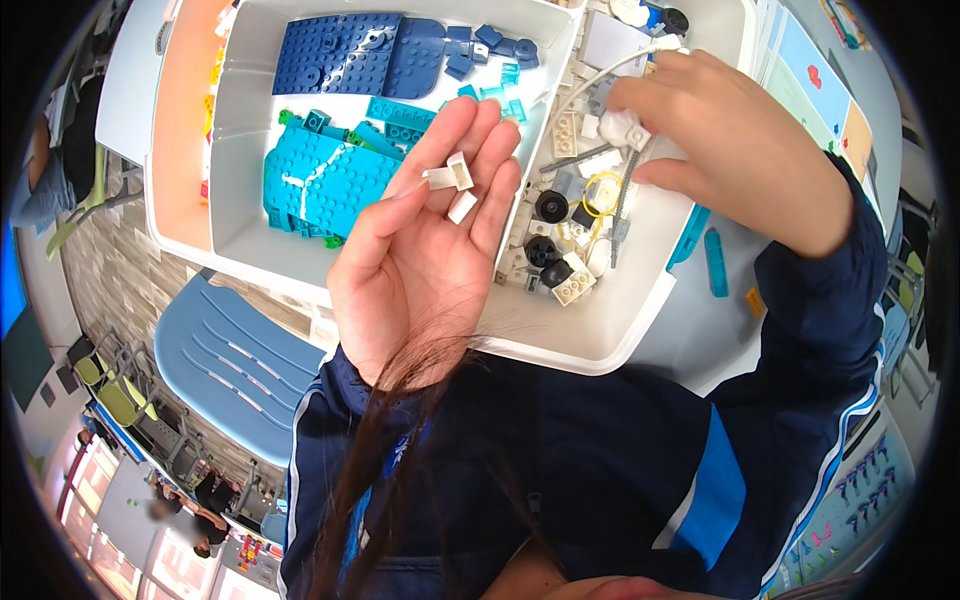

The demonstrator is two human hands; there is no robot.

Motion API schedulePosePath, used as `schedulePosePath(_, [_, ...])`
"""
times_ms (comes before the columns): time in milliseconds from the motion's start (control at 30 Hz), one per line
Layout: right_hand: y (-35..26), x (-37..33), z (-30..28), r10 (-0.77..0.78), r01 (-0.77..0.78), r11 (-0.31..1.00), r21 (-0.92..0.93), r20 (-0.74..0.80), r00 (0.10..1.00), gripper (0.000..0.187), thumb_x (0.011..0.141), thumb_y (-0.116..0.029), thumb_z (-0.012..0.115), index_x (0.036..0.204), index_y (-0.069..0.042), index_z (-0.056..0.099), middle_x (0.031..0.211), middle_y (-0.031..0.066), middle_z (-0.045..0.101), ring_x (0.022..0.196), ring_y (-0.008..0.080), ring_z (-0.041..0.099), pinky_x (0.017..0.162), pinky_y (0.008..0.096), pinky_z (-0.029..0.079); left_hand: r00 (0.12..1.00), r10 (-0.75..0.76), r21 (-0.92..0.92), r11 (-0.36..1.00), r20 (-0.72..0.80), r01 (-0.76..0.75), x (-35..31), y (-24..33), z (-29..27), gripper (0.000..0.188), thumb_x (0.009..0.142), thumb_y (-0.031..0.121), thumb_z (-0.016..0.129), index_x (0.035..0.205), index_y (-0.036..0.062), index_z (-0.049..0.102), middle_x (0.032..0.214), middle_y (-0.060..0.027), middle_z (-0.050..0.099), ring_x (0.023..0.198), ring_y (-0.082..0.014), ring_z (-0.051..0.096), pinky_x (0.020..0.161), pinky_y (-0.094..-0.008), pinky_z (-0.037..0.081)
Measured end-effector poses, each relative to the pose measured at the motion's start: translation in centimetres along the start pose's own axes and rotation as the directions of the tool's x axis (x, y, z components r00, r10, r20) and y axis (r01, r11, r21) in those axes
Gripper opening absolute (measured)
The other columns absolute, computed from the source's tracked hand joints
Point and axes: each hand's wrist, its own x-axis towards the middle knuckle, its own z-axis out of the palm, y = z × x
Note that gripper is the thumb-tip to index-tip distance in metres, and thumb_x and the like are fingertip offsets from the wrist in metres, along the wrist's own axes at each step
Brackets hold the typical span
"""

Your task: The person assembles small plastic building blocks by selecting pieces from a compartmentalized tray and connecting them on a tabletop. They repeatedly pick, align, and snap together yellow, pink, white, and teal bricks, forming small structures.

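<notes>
My left hand (425,240) is palm up over the edge between two compartments. It holds several small white toy bricks (461,206) on its fingers, with the thumb tip against one. My right hand (725,140) reaches into the compartment of white and grey pieces. Its thumb stands apart from the curled fingers, whose tips are at a rounded whitish piece (618,128); no firm hold on it shows. Around them lie black wheels (551,207), grey ridged tubes (622,205), a yellow ring (601,194) and a pale cord (600,75).
The white sorting box (625,355) spans the table before me. Its middle compartment holds dark blue plates (345,55) and turquoise bricks (330,185). A turquoise strip (716,262) and an orange piece (755,302) lie right of the box. A blue chair (235,360) stands at left.
</notes>
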Motion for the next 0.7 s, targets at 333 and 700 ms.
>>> schedulePosePath(333, [-3.0,-2.0,-0.1,-0.150,0.153,0.988,0.015,-0.122,0.981,0.026,0.073,-0.005,0.070,0.099,0.000,0.065,0.084,0.0095,0.057,0.086,0.0277,0.056,0.074,0.0366,0.048,1.000,0.008,0.066,0.998,-0.025,-0.006,-0.4,-0.2,0.5,0.060,0.096,0.008,0.048,0.150,-0.0087,0.028,0.153,-0.0209,0.037,0.143,-0.0305,0.036,0.123,-0.0416,0.027])
schedulePosePath(700, [-6.9,-3.0,2.8,-0.188,0.188,0.982,0.003,-0.010,0.982,0.027,0.075,-0.008,0.064,0.098,0.003,0.067,0.086,0.0069,0.061,0.085,0.0238,0.058,0.074,0.0352,0.048,1.000,-0.022,0.025,0.999,-0.009,0.022,-0.1,0.0,0.2,0.060,0.097,0.005,0.049,0.151,-0.0077,0.027,0.153,-0.0198,0.036,0.144,-0.0300,0.034,0.123,-0.0428,0.026])
